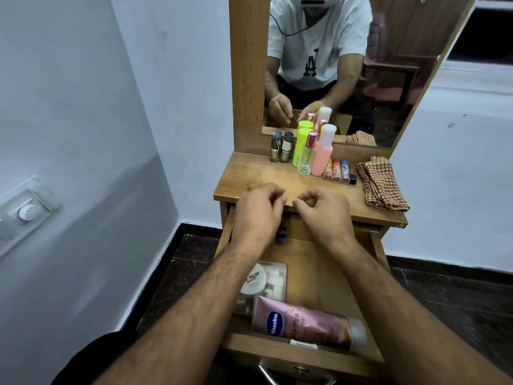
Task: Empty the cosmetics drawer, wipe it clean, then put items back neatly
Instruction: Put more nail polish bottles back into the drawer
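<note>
Wooden dresser top (266, 176) against white walls (83, 107).

The small wooden dressing table (258, 176) carries two grey-capped metallic bottles (281, 148) at the back, beside a neon-green tube (301, 145), a clear glass perfume bottle (306, 158) and a pink plastic bottle (322, 155). Three little lip-balm sticks (336, 170) stand right of these, then a folded checked cloth (380, 183).

place: home bedroom corner | evidence: wooden dressing table (277, 179) with mirror (347, 65), cosmetics bottles (322, 154), wall switchboard (25, 212)
</note>
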### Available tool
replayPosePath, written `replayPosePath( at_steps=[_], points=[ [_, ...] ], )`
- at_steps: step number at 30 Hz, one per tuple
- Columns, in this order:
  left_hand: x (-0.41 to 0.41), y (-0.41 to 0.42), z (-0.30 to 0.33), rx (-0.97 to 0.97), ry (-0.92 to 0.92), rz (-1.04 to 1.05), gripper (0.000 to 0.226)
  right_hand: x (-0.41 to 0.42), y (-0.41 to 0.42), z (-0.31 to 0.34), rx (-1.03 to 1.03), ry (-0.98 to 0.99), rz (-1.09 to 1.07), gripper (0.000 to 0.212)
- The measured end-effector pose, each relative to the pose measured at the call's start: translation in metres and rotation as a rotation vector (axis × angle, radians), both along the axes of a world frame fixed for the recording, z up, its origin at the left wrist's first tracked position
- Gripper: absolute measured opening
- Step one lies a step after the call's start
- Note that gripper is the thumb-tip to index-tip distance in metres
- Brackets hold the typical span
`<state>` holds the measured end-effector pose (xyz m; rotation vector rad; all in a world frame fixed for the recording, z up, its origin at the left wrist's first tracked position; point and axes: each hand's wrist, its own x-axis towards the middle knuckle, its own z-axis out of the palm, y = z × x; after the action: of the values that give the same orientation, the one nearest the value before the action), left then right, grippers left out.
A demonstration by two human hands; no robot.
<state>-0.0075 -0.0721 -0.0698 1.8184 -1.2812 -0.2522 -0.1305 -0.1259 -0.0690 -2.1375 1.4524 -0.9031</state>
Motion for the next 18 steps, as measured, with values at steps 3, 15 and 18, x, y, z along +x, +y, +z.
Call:
replayPosePath(
  at_steps=[3,15,18],
  points=[
    [0.020,-0.026,0.015,-0.098,0.061,0.008,0.022,0.021,-0.020,0.014,-0.044,-0.002,0.006,0.020],
    [0.051,-0.142,0.014,0.065,0.155,-0.024,0.044,0.079,-0.079,0.049,-0.124,0.227,-0.005,0.021],
    [0.052,-0.147,0.005,0.058,0.152,0.024,0.044,0.084,-0.085,0.044,-0.095,0.351,0.009,0.024]
  ],
)
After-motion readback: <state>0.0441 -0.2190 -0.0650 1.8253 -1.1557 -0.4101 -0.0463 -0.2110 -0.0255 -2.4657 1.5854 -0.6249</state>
